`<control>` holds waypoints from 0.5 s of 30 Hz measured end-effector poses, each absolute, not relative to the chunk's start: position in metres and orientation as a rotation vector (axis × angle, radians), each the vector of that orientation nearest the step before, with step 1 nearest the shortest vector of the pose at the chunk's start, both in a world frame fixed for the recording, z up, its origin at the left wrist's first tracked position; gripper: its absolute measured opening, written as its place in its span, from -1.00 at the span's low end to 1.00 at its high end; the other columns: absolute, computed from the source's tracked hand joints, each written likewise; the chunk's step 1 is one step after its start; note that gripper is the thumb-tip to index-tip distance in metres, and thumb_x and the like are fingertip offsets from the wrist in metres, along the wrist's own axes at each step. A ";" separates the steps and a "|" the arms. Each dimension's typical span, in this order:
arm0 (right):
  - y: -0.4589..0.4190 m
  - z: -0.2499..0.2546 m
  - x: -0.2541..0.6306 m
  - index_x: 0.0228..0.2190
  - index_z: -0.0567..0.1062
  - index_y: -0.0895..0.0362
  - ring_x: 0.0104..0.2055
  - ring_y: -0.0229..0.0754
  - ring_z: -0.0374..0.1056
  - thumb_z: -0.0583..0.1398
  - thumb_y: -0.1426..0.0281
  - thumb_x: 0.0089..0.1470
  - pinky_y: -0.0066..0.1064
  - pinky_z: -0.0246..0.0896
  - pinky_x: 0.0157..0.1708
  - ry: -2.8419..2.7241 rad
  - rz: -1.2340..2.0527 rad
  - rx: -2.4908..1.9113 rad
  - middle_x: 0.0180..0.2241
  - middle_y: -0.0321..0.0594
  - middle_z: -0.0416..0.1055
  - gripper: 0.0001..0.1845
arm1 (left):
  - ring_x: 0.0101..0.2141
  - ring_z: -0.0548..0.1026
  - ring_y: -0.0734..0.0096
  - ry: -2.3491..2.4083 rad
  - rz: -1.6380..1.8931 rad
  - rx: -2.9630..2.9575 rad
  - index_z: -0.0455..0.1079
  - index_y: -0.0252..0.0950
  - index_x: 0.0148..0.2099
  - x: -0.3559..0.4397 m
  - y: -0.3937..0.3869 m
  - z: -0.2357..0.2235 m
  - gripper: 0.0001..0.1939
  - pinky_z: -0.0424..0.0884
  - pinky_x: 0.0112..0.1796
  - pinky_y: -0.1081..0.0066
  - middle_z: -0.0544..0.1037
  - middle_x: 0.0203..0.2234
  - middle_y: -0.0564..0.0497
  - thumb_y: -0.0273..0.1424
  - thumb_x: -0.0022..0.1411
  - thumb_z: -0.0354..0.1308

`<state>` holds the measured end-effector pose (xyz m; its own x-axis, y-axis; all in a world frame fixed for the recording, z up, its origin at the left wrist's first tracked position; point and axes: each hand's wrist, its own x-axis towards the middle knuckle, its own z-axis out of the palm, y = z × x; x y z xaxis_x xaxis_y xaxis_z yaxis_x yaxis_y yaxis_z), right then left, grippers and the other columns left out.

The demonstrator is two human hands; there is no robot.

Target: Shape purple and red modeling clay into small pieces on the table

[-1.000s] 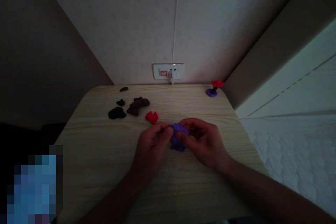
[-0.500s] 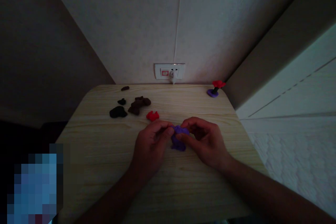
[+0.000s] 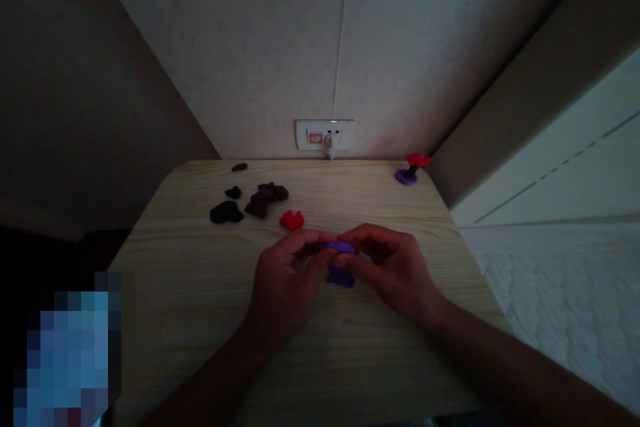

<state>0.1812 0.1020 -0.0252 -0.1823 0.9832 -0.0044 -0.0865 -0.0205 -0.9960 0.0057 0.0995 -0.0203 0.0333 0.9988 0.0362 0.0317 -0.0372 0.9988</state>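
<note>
Between both hands is a lump of purple modelling clay [image 3: 342, 248], pinched at its two sides by fingers and thumbs. My left hand [image 3: 293, 273] is closed on its left part, and my right hand [image 3: 390, 267] grips the right part with thumb and forefinger. More purple clay [image 3: 341, 276] shows just below the thumbs; whether it joins the held lump or lies on the table I cannot tell. Just beyond my left fingers sits a piece of red clay [image 3: 292, 220]. The fingertips partly cover the purple lump.
Black clay [image 3: 226, 212], a smaller black bit [image 3: 233, 193], brown lumps [image 3: 267, 199] and a small brown piece [image 3: 240, 167] lie on the wooden table [image 3: 200, 320]. A red, black and purple clay figure [image 3: 411, 169] stands at the back right corner. A wall socket [image 3: 325, 135] is behind.
My fingers and thumbs have drawn closer together over the purple clay, which looks flatter and wider at the top. The other clay pieces stay in place; the view has shifted very slightly.
</note>
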 end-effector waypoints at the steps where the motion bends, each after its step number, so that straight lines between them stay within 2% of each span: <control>1: 0.102 -0.024 0.181 -0.31 0.68 0.08 -0.35 -0.22 0.52 0.53 0.24 -0.12 -0.40 0.51 -0.32 -1.281 1.388 -1.055 -0.37 -0.24 0.61 -0.69 | -0.35 0.63 0.36 1.185 1.195 1.278 0.60 -0.25 -0.25 0.006 0.099 -0.020 -0.94 0.58 -0.26 0.43 0.67 -0.39 0.02 -0.40 0.19 0.34; 8: 0.102 -0.015 0.180 -0.36 0.69 0.09 -0.35 -0.24 0.45 0.45 0.26 0.04 -0.42 0.39 -0.36 -1.420 1.225 -1.018 -0.38 -0.22 0.54 -0.83 | -0.39 0.58 0.44 1.099 1.171 1.210 0.56 -0.27 -0.30 0.007 0.098 -0.019 -0.93 0.51 -0.33 0.51 0.63 -0.44 0.05 -0.38 0.20 0.31; 15: 0.102 -0.015 0.181 -0.40 0.68 0.09 -0.37 -0.22 0.42 0.38 0.23 0.14 -0.40 0.34 -0.37 -1.486 1.099 -1.055 -0.43 -0.22 0.52 -0.81 | -0.38 0.55 0.43 1.107 1.172 1.126 0.52 -0.28 -0.29 0.012 0.097 -0.019 -0.90 0.51 -0.33 0.47 0.61 -0.44 0.03 -0.36 0.18 0.33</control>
<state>0.1807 0.1021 -0.0149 -0.1534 0.9676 0.2007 0.0912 0.2161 -0.9721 0.0119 0.0973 -0.0187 0.0691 0.9965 -0.0469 -0.1034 0.0539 0.9932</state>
